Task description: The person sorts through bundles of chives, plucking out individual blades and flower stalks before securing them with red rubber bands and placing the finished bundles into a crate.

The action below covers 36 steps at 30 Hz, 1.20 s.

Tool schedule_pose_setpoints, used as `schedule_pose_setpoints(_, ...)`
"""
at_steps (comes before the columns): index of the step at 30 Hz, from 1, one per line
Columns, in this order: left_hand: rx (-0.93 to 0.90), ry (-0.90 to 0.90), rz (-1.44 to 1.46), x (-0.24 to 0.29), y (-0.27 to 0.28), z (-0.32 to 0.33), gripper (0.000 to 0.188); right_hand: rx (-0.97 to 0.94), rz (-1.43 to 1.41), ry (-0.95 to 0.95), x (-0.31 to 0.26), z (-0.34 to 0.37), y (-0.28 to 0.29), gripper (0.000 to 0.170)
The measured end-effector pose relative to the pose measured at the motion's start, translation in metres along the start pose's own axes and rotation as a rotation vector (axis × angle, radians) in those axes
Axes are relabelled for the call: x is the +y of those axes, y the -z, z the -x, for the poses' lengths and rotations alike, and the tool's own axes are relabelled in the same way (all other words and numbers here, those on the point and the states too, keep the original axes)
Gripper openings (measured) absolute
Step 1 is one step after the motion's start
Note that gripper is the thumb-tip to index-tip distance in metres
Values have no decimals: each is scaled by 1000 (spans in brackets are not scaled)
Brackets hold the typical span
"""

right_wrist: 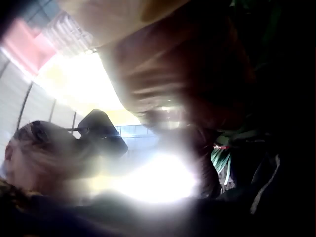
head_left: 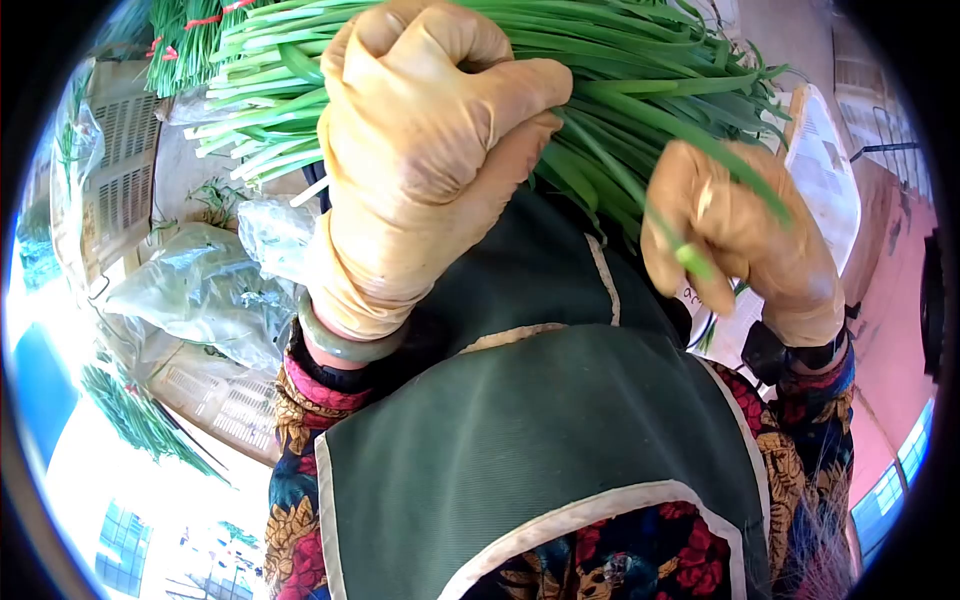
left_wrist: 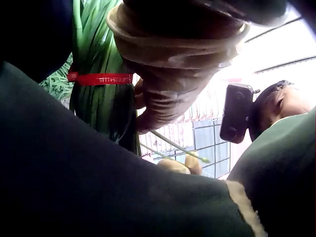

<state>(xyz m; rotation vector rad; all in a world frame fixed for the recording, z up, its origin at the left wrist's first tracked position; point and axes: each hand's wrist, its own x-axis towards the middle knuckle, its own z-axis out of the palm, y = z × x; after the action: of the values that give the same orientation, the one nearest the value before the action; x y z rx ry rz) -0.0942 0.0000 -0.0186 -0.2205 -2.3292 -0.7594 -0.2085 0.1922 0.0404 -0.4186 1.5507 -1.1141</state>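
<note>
In the head view my left hand [head_left: 430, 150], in a tan rubber glove, is curled over a thick bundle of garlic chives [head_left: 640, 70]. It grips some stalks that run out past its thumb towards the right. My right hand [head_left: 750, 240], gloved alike, is bent beside the leaf ends. A loose stalk [head_left: 690, 258] with a pale cut end crosses its fingers; I cannot tell whether they pinch it. The left wrist view shows red tape [left_wrist: 103, 79] round a bundle of chives next to the left hand [left_wrist: 173, 84]. Dark and glare hide most of the right wrist view.
Clear plastic bags [head_left: 205, 290] lie on crates [head_left: 125, 150] at the left. Other chives [head_left: 195, 40] with red ties are at the upper left, and more [head_left: 145, 415] lie lower left. A dark green apron [head_left: 560, 430] covers the lap. A white container [head_left: 825, 165] stands at the right.
</note>
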Motion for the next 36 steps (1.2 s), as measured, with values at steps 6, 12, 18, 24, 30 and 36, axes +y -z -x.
schedule_pose_setpoints(6,-85,131,-101,-5,7,6,37,165,81,55,-10,-28,-20,42)
schedule_pose_setpoints(12,-71,182,-305,-4,18,7,49,105,180,-111,-22,-46,-20,21)
schedule_pose_setpoints(18,-90,210,-486,-22,37,9,64,78,195,-47,-27,-40,-20,30)
schedule_pose_setpoints(24,-7,198,-514,-29,27,26,65,127,499,-59,-46,-53,-36,28)
schedule_pose_setpoints(30,21,158,-519,-25,29,33,62,48,642,46,-46,-66,-36,24)
schedule_pose_setpoints(36,-48,140,-643,-29,25,36,58,-34,645,-462,-126,-87,-66,18)
